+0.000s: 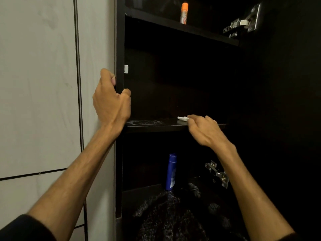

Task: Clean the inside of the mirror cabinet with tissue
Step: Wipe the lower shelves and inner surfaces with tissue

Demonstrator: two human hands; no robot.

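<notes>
1. Forearms come up from the bottom corners, dark sleeves just showing at the edge, so the person is reaching up into the open mirror cabinet [119,49]. A dark, fuzzy reflection sits low in the middle; can't really tell what it is.
2. Left hand [111,100] is curled round the cabinet's left side panel, thumb on the inner face and fingers wrapped over the outer edge beside the pale wall tiles [38,84]. Looks like it's just bracing.
3. Right hand [203,131] is on the middle shelf [156,125], fingertips pinching a small white wad of tissue [182,118] against the shelf top. The tissue is right of centre on that shelf, sticking out left of the fingers.
4. Step in hand, as far as anyone can judge: wiping the middle shelf. A whitish smear [144,122] shows on the shelf's left part, well apart from the tissue, so that bit still seems to need doing.
5. Next move probably calls for dragging the tissue leftward over the smear with steady downward pressure, while the left hand holds on.
6. Other stuff: an orange-capped spray can [184,13] on the top shelf, a blue bottle [172,171] on the lower one, metal hinges [243,23] on the right. Those shelves would need the items shifted to wipe properly.
</notes>
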